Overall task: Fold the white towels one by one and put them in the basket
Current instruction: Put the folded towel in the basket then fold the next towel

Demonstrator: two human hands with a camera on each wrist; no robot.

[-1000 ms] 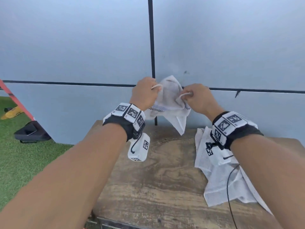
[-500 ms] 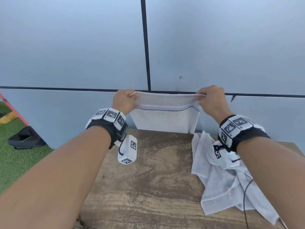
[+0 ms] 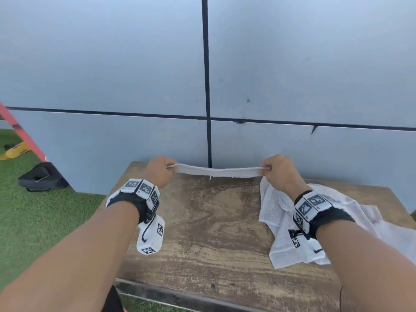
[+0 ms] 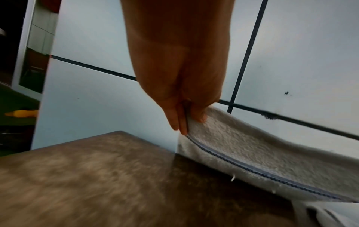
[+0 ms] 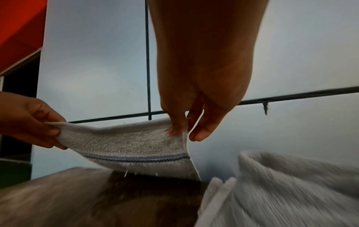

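A white towel (image 3: 219, 172) with a dark stitched band is stretched between my two hands over the far edge of the wooden table (image 3: 213, 221). My left hand (image 3: 161, 170) pinches its left corner (image 4: 196, 121) between thumb and fingers. My right hand (image 3: 275, 170) pinches the right corner (image 5: 179, 130). The towel (image 5: 132, 145) hangs low, its lower part touching the tabletop near the wall. Other white towels (image 3: 286, 221) lie crumpled on the right of the table, partly under my right forearm. No basket is in view.
A grey panelled wall (image 3: 292, 75) stands right behind the table. Green turf (image 3: 33, 210) lies to the left, with a black object (image 3: 42, 177) and a red ladder leg (image 3: 24, 134) on it. The table's middle shows bare wood.
My hands spread the bunched towel out wide, then lowered it from chest height down to the far edge of the table. Both pinches held throughout.
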